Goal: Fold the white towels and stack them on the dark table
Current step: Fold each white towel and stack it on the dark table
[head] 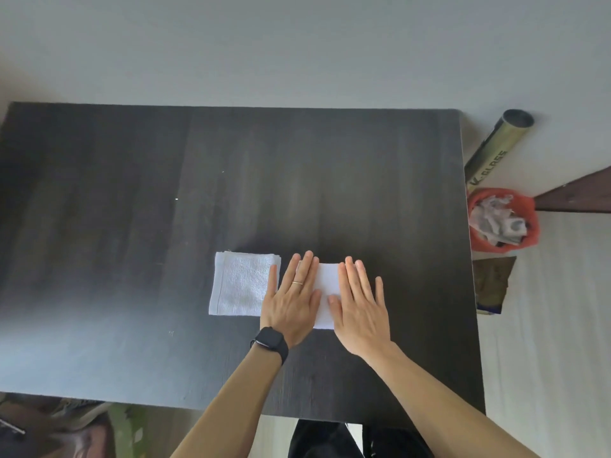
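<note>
A folded white towel (239,284) lies on the dark table (132,209), a little right of the middle. Right beside it lies a second folded white towel (325,282), mostly covered by my hands. My left hand (292,300), with a ring and a black watch at the wrist, rests flat on that towel's left part, its little finger reaching over the first towel's edge. My right hand (362,309) lies flat on the towel's right part, fingers together and stretched out. Neither hand grips anything.
Past the table's right edge stand an orange bin (502,219) with crumpled paper, a shiny tube (496,147) leaning by the wall, and a flat bag (492,285) on the floor. Clutter shows below the table's near left edge.
</note>
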`<action>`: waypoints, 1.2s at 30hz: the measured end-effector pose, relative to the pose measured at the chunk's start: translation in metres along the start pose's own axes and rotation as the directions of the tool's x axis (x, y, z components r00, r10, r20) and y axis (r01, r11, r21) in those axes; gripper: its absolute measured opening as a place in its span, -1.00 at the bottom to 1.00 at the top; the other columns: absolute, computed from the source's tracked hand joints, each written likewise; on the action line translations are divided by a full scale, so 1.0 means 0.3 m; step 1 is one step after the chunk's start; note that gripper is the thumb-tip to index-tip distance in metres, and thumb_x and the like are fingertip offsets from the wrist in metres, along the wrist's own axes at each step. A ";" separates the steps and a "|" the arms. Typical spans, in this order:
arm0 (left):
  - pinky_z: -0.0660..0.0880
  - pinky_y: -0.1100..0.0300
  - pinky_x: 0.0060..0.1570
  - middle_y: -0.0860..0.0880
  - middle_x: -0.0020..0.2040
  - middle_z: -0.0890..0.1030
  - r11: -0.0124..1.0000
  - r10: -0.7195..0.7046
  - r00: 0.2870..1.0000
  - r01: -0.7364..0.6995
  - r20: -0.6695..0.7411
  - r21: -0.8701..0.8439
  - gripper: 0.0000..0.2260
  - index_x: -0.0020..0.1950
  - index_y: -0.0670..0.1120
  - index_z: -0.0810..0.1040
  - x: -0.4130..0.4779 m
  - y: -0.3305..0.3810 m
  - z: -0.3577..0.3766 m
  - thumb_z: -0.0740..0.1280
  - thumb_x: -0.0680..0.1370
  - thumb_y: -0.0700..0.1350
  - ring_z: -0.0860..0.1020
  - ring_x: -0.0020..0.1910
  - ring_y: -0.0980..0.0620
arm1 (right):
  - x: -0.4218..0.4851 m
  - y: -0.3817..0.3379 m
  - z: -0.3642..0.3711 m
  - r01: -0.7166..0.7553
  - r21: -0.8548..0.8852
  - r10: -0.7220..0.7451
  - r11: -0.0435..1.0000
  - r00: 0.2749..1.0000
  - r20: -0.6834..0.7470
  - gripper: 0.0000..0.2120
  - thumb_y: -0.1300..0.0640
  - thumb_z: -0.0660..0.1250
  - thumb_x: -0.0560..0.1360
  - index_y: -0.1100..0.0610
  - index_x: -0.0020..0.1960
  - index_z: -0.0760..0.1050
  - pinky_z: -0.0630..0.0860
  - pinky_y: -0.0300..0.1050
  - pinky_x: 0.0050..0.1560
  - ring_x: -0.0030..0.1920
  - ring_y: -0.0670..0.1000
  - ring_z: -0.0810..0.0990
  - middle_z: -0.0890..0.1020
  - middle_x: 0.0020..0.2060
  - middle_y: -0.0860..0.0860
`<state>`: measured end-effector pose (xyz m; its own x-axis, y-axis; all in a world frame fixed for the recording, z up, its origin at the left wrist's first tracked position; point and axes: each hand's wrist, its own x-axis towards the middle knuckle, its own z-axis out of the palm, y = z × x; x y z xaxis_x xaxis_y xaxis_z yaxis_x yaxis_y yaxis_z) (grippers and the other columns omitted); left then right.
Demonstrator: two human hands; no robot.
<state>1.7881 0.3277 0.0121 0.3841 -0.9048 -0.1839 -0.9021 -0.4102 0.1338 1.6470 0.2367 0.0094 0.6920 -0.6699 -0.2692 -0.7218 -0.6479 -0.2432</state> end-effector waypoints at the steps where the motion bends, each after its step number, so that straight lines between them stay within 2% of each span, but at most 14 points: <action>1: -0.15 -0.10 0.54 0.02 0.63 0.09 1.000 0.013 1.000 -0.013 -0.005 0.011 -0.47 0.62 -0.07 0.13 0.003 -0.009 0.012 -0.01 0.67 0.08 0.12 0.59 -0.01 | 0.005 0.005 0.012 -0.005 -0.002 0.005 1.000 1.000 0.010 -0.40 -0.10 -0.21 0.68 0.15 0.64 -0.02 0.14 0.22 0.54 0.62 0.05 -0.06 0.01 0.63 0.05; 6: -0.08 -0.14 0.55 0.02 0.63 0.02 1.000 0.015 1.000 -0.015 0.007 -0.006 -0.44 0.64 -0.04 0.04 0.016 -0.026 0.050 0.01 0.67 0.13 0.03 0.61 0.00 | 0.010 0.010 0.047 -0.010 -0.007 0.010 1.000 1.000 0.011 -0.39 -0.16 -0.27 0.67 0.11 0.64 -0.09 0.03 0.21 0.56 0.62 0.03 -0.10 -0.03 0.63 0.02; 9: -0.02 -0.16 0.54 0.02 0.64 0.00 1.000 0.021 0.999 -0.020 0.032 -0.023 -0.44 0.64 -0.04 0.04 0.025 -0.037 0.055 0.01 0.67 0.13 0.04 0.61 -0.02 | 0.015 0.003 0.050 -0.028 -0.002 0.028 1.000 0.999 0.025 -0.38 -0.17 -0.26 0.67 0.10 0.64 -0.14 0.05 0.23 0.56 0.62 0.03 -0.12 -0.05 0.63 0.01; 13: -0.02 -0.18 0.55 0.05 0.64 -0.08 0.997 0.016 0.999 -0.013 0.043 -0.071 -0.46 0.64 0.05 -0.01 0.013 -0.036 -0.007 -0.04 0.68 0.15 -0.04 0.62 -0.02 | 0.008 -0.018 0.019 -0.076 0.082 0.074 0.994 0.997 0.024 -0.37 -0.20 -0.09 0.66 0.04 0.65 -0.11 0.09 0.26 0.56 0.62 0.03 -0.15 -0.12 0.63 0.02; 15: -0.12 -0.14 0.54 0.06 0.65 -0.09 0.977 -0.089 0.996 0.084 -0.016 -0.197 -0.48 0.63 0.15 -0.02 -0.006 -0.069 -0.059 -0.05 0.67 0.18 -0.12 0.62 -0.03 | -0.012 -0.036 -0.019 -0.155 0.222 0.166 0.963 0.986 -0.028 -0.32 -0.28 0.06 0.62 -0.04 0.64 -0.02 0.14 0.20 0.52 0.62 0.08 -0.02 -0.07 0.63 0.04; 17: -0.11 -0.11 0.51 0.01 0.64 -0.01 0.891 -0.332 0.938 0.276 -0.100 -0.361 -0.45 0.62 0.16 0.06 -0.020 -0.134 -0.111 0.07 0.64 0.20 -0.08 0.62 -0.10 | -0.030 -0.064 -0.057 -0.272 0.422 0.323 0.865 0.945 -0.053 -0.23 -0.33 0.24 0.53 -0.04 0.61 0.08 0.30 0.16 0.44 0.55 0.10 0.18 0.08 0.61 0.04; 19: 0.03 -0.15 0.50 -0.09 0.62 0.08 0.734 -0.598 0.796 0.500 -0.090 -0.459 -0.34 0.60 0.08 0.12 -0.025 -0.218 -0.138 0.26 0.57 0.20 0.04 0.59 -0.20 | -0.028 -0.101 -0.076 -0.427 0.580 0.500 0.694 0.865 0.038 -0.12 -0.32 0.39 0.44 0.01 0.59 0.11 0.40 0.15 0.38 0.48 0.10 0.30 0.22 0.55 0.04; 21: 0.13 -0.18 0.46 -0.15 0.58 0.15 0.472 -0.765 0.626 0.703 0.149 -0.532 -0.22 0.60 0.00 0.10 -0.017 -0.308 -0.146 0.39 0.50 0.18 0.13 0.54 -0.24 | -0.016 -0.127 -0.074 -0.558 0.619 0.598 0.553 0.783 0.172 -0.05 -0.31 0.47 0.38 0.07 0.57 0.14 0.46 0.16 0.36 0.42 0.12 0.38 0.33 0.48 0.07; 22: 0.18 -0.17 0.44 -0.15 0.56 0.18 0.349 -0.773 0.562 0.764 0.294 -0.544 -0.20 0.59 -0.02 0.12 -0.011 -0.346 -0.143 0.41 0.48 0.19 0.17 0.51 -0.23 | -0.011 -0.136 -0.066 -0.593 0.606 0.610 0.530 0.763 0.214 -0.07 -0.30 0.48 0.37 0.09 0.55 0.18 0.47 0.16 0.33 0.38 0.12 0.40 0.38 0.43 0.08; 23: 0.25 -0.16 0.42 -0.14 0.51 0.24 0.286 -0.738 0.541 0.792 0.403 -0.540 -0.22 0.56 -0.03 0.19 -0.008 -0.376 -0.135 0.41 0.45 0.20 0.22 0.46 -0.22 | -0.008 -0.142 -0.057 -0.612 0.586 0.612 0.531 0.755 0.233 -0.10 -0.29 0.48 0.37 0.10 0.52 0.22 0.49 0.15 0.30 0.34 0.11 0.41 0.42 0.39 0.07; 25: 0.41 -0.12 0.31 -0.11 0.37 0.35 0.312 -0.652 0.593 0.777 0.472 -0.546 -0.32 0.46 -0.01 0.35 -0.003 -0.412 -0.114 0.41 0.42 0.22 0.35 0.34 -0.16 | -0.001 -0.147 -0.049 -0.636 0.558 0.622 0.533 0.742 0.250 -0.15 -0.28 0.48 0.36 0.10 0.47 0.27 0.50 0.12 0.27 0.29 0.09 0.42 0.43 0.34 0.06; 27: 0.49 -0.06 0.21 -0.08 0.30 0.38 0.332 -0.614 0.632 0.751 0.474 -0.571 -0.37 0.44 0.01 0.38 0.002 -0.408 -0.101 0.44 0.43 0.18 0.43 0.25 -0.11 | 0.009 -0.144 -0.053 -0.660 0.541 0.629 0.521 0.726 0.280 -0.17 -0.27 0.48 0.37 0.11 0.47 0.27 0.49 0.09 0.25 0.29 0.10 0.40 0.40 0.34 0.06; 33: 0.42 -0.09 0.29 -0.06 0.32 0.36 0.352 -0.612 0.656 0.725 0.440 -0.592 -0.35 0.49 0.03 0.31 0.004 -0.300 -0.076 0.42 0.45 0.17 0.35 0.32 -0.11 | 0.013 -0.135 -0.070 -0.659 0.525 0.601 0.538 0.737 0.310 -0.18 -0.25 0.46 0.39 0.09 0.48 0.26 0.48 0.09 0.24 0.31 0.11 0.38 0.36 0.35 0.06; 36: 0.40 -0.13 0.32 -0.05 0.36 0.35 0.319 -0.619 0.650 0.721 0.441 -0.616 -0.32 0.51 0.06 0.27 0.007 -0.259 -0.070 0.42 0.45 0.18 0.33 0.35 -0.11 | 0.008 -0.120 -0.068 -0.653 0.532 0.608 0.539 0.739 0.292 -0.18 -0.27 0.45 0.40 0.09 0.49 0.26 0.47 0.09 0.25 0.32 0.10 0.40 0.37 0.36 0.05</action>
<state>1.8631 0.3551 0.0218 0.7213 -0.2840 -0.6317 0.1105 -0.8532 0.5097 1.6747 0.2510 0.0364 0.0693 -0.7828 -0.6184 -0.8469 0.2815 -0.4512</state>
